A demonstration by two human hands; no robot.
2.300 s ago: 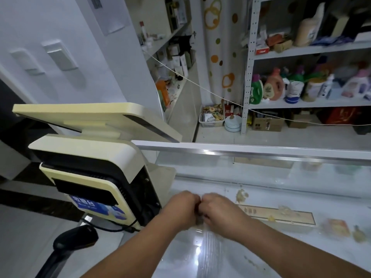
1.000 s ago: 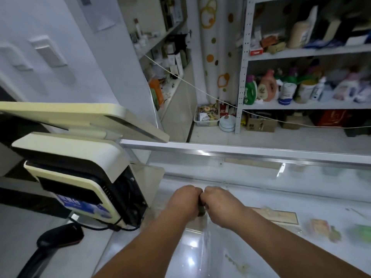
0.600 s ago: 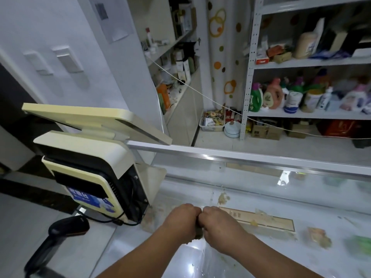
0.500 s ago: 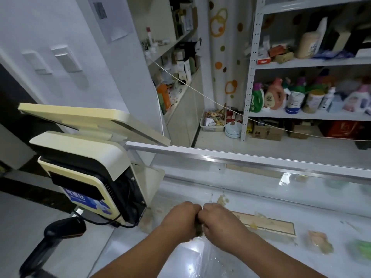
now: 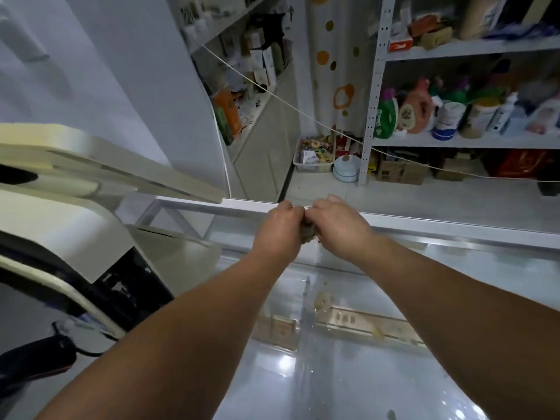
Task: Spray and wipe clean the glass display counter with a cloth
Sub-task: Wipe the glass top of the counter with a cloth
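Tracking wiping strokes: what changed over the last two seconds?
The left hand and right hand pushed the cloth forward across the glass counter, up to its far metal rail. Both kept their grip on the cloth; the cash register stayed put.

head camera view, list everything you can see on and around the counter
glass display counter: one, clear with silver rail, across the middle
cloth: one, grey-brown, bunched between both hands at the rail
register terminal: one, cream and black, left
barcode scanner: one, black, lower left
shelving: one, pale grey, far right
bottles: several, mixed colours, on the shelving
basket: one, white, floor by the shelving
string: one, pale, stretched across the room
left hand: one, grips the cloth
right hand: one, grips the cloth
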